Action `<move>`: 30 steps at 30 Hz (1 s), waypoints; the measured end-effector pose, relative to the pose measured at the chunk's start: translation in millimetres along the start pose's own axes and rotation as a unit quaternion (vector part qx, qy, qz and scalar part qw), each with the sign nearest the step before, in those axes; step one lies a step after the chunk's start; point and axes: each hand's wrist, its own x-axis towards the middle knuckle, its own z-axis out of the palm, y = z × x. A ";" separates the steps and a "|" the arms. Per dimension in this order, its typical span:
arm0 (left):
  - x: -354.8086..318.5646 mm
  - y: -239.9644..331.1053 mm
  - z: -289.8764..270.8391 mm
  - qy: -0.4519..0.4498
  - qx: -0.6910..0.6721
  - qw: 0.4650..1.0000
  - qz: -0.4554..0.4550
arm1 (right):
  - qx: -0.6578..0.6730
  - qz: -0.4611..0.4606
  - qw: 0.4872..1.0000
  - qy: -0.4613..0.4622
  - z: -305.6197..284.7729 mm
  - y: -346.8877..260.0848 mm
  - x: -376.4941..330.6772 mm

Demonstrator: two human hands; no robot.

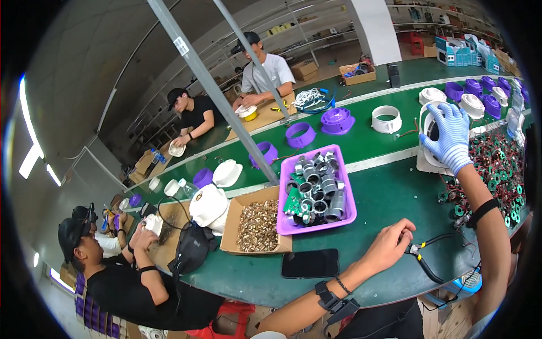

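Note:
My right hand (450,133), in a blue-and-white striped glove, grips a white round plastic housing (424,159) with a dark opening, at the right of the green bench. The thumb and fingers spread around its upper part. My bare left hand (390,242) is above the bench top with its fingers curled together; whether they hold anything small is hidden. Just right of it lie yellow-and-black pliers (416,248), jaws toward my fingers. Beside my right forearm is a heap of green ring-shaped circuit boards (497,182) with red and black wires.
A purple tray (353,217) holds metal-grey cylinders. Next to it stand a cardboard box (228,231) of small brass-coloured parts and a black phone (310,264). Purple and white ring housings (386,119) line the green conveyor. A metal post (217,101) rises behind the tray. Several co-workers sit left and across.

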 end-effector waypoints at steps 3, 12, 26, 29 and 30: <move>1.8 -4.0 3.0 0.010 -0.005 1.000 0.014 | -0.003 -0.011 1.000 0.021 -2.1 1.9 0.9; 2.8 -5.9 2.7 0.009 -0.012 0.999 0.028 | -0.016 -0.004 1.000 0.011 4.8 3.6 1.8; -1.4 -1.9 0.4 0.001 0.009 1.000 0.006 | -0.014 -0.010 0.999 0.035 1.0 1.0 -1.6; -0.4 -7.0 -1.2 -0.005 0.010 1.000 -0.002 | -0.015 -0.013 0.999 0.032 3.8 -1.4 -1.5; 0.2 -9.4 -1.4 -0.006 0.008 1.000 -0.002 | -0.017 -0.013 0.999 0.030 5.0 -1.6 -1.1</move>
